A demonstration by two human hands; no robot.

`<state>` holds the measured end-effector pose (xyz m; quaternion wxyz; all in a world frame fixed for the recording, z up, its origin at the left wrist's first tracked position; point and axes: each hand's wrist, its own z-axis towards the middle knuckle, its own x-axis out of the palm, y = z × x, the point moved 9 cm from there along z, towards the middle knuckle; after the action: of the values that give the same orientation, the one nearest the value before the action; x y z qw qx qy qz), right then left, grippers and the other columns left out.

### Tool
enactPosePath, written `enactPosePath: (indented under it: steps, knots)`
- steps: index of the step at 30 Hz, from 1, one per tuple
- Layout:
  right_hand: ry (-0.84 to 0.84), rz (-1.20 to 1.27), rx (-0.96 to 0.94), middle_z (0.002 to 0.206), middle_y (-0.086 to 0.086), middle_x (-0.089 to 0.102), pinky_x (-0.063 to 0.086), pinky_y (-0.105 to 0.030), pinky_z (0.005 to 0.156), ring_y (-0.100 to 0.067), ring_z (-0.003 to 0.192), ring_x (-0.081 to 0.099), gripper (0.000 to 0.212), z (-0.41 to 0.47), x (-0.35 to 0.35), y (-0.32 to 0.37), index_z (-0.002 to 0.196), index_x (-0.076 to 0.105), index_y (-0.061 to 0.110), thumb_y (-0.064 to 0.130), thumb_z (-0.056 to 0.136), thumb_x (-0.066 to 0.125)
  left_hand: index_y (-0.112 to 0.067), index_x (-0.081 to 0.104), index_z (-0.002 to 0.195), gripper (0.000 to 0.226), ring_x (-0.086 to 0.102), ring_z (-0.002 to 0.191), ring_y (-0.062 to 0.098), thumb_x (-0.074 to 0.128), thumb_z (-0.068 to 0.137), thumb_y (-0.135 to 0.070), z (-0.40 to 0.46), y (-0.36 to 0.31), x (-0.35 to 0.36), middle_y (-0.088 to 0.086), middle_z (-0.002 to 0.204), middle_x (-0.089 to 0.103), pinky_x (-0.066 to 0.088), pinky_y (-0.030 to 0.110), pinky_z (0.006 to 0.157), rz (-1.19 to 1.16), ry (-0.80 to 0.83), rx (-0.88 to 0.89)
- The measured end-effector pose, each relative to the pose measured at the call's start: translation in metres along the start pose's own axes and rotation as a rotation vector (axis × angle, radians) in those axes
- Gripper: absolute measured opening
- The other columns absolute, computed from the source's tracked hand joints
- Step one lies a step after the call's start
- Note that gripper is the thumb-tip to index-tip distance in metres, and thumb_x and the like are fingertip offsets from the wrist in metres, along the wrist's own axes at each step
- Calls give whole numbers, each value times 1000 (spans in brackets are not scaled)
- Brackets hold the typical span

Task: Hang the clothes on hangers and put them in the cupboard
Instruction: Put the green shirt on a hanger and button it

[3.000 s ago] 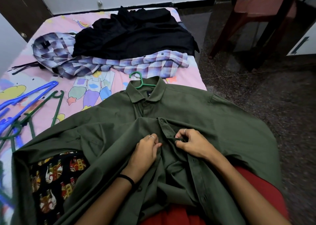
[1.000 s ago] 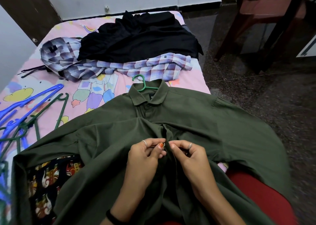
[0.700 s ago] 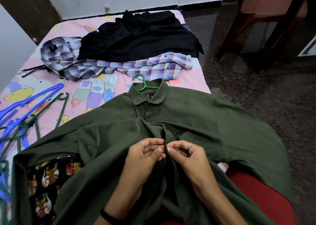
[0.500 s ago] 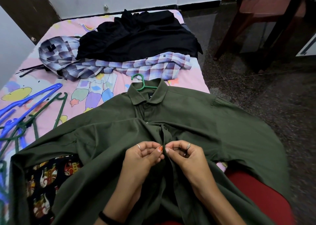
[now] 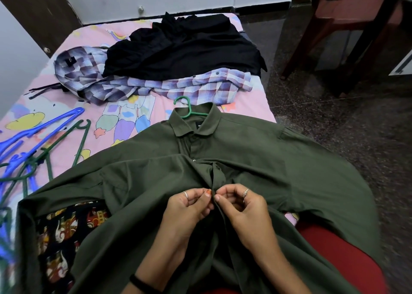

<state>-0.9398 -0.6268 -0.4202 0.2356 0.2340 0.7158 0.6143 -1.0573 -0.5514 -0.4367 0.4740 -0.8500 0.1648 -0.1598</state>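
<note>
Green shirt [image 5: 256,155] nearest; plaid shirt [image 5: 196,88], black garment [image 5: 185,50] lie beyond.

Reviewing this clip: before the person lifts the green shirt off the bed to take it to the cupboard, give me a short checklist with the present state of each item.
1. Hanger inside the shirt: ok. The green hanger hook sticks out of the collar of the green shirt.
2. Front placket fastened: not ok. The left hand and right hand both pinch the placket mid-chest; below them the front lies open.
3. Collar button done: cannot tell.
4. Hands free to take the hook: not ok, both are on the fabric.
5. Other clothes clear of the shirt: ok. The checked shirt and black garment lie beyond the collar.
</note>
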Motion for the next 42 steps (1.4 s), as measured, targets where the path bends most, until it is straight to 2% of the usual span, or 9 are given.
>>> enactPosePath:
  steps: [7,11,13,22,29,32,36,40,42]
  knots:
    - [-57,-142,-80,75,4,71,54,-21,68,-10,70,68,6,-3,-1,7,84,71,17,11,85,71,-8,76,82,34,62,76,16,72,72,-40,1,-7,6,15,83,73,50,27,78,69,35,33]
    - [-92,-195,-122,72,7,69,50,-14,63,-7,65,66,5,-4,0,12,80,69,18,15,84,73,-5,74,80,14,64,75,17,69,86,-17,2,-6,4,15,79,74,50,24,71,113,-28,75]
    - [-104,-213,-134,70,7,68,48,-12,62,-6,64,65,8,-5,-1,12,78,68,17,12,82,73,-4,73,80,12,62,66,8,68,87,-12,2,-7,3,9,73,73,49,17,63,167,-59,111]
    - [-164,-242,-247,76,12,63,41,-6,62,-6,66,61,24,-8,-5,24,74,64,23,1,79,72,-19,71,78,19,70,75,8,62,91,-29,-2,-19,6,-5,74,74,54,29,77,514,-68,272]
    - [-120,-206,-358,76,11,61,42,-7,65,-5,68,60,4,-11,-3,34,79,65,19,22,80,65,-9,66,73,24,54,58,1,57,94,-15,-1,-19,10,-6,60,63,43,16,59,292,48,246]
    - [-60,-67,-238,75,8,64,45,-12,66,-5,67,59,4,-6,-1,23,76,66,21,25,78,65,-8,68,77,23,57,63,1,55,95,-15,-2,-15,13,-3,67,68,43,17,60,211,100,202]
    - [59,242,99,64,-4,60,46,-19,59,-11,62,55,13,1,5,-4,73,68,14,7,83,69,-13,67,76,24,53,62,5,55,96,-18,0,-11,13,-5,64,64,42,19,60,225,130,207]
    - [166,628,370,72,-13,58,50,-21,61,-16,66,53,3,1,19,-24,69,69,8,9,66,70,-23,63,73,28,46,60,6,57,87,-46,2,-18,16,-8,61,55,39,24,59,393,149,355]
    - [208,776,479,73,-15,57,52,-23,61,-17,64,54,16,1,23,-33,73,66,3,7,60,74,-24,59,72,34,44,61,7,53,80,-56,1,-19,16,-8,60,51,39,28,61,431,142,409]
